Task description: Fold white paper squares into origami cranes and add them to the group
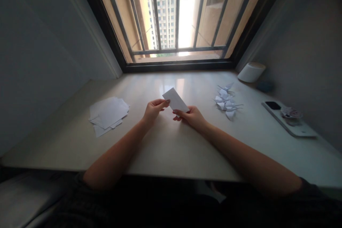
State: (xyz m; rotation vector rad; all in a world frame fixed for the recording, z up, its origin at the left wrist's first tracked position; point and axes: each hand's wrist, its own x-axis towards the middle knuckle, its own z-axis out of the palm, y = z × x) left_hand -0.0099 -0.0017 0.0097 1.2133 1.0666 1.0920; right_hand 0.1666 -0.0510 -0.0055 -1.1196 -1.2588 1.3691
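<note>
White paper piece [176, 100] at frame centre, pinched by left hand [154, 109] on its left edge, right hand [194, 117] at its lower end. Probably a folding step; next move calls for aligned edges.

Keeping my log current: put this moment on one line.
left hand: pinching white paper | right hand: gripping it too | left side: loose sheets | right side: folded paper shapes, phone
</note>
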